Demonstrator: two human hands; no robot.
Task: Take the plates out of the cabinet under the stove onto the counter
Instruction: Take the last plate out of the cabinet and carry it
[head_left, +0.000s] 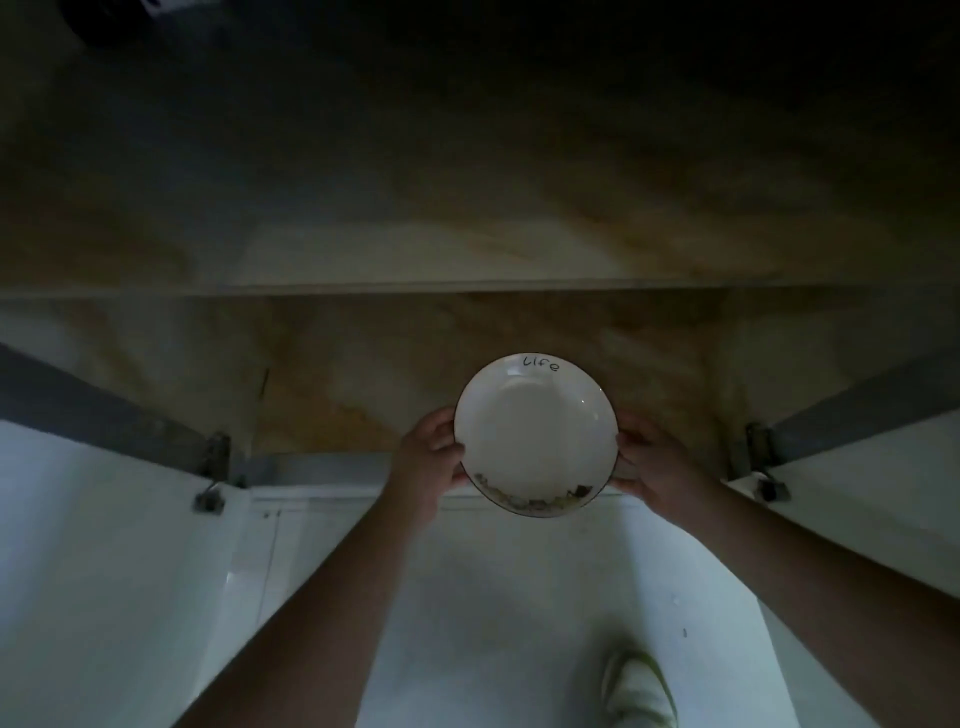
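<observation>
A round white plate (535, 434) with a thin dark rim, the word "Life" at its far edge and a printed pattern at its near edge is held level in front of the open cabinet (467, 332). My left hand (428, 457) grips its left edge. On the opposite edge sits my right hand (657, 467), also gripping. The plate hovers over the cabinet's front lip. The cabinet floor is stained brown and shows no other plates in the lit part; its back is dark.
Two white cabinet doors stand open, one at the left (104, 545) and one at the right (883, 493), each with a metal hinge (215, 462). Pale floor lies below, with my shoe (639, 691) at the bottom.
</observation>
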